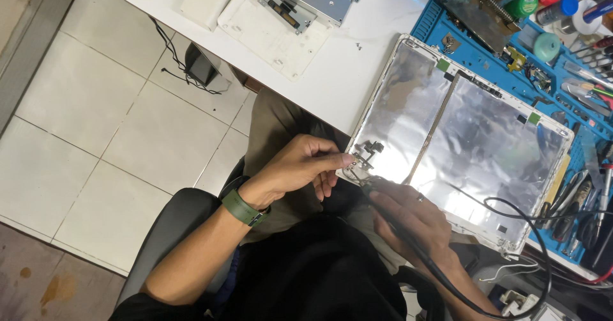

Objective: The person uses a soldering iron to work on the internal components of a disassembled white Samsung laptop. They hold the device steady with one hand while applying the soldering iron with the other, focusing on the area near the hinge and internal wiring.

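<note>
A white laptop lid shell lined with silver foil lies across the table edge and a blue work mat. My left hand, with a green strap on its wrist, pinches the lid's near corner beside a small metal hinge bracket. My right hand grips a black corded electric screwdriver like a pen. Its tip touches the corner just below the hinge. The tool's black cable loops to the right over the lid.
Another white laptop part with a metal panel lies farther back on the white table. Hand tools, bottles and small parts crowd the blue mat on the right. Cables hang to the tiled floor. My knees and a dark chair sit below.
</note>
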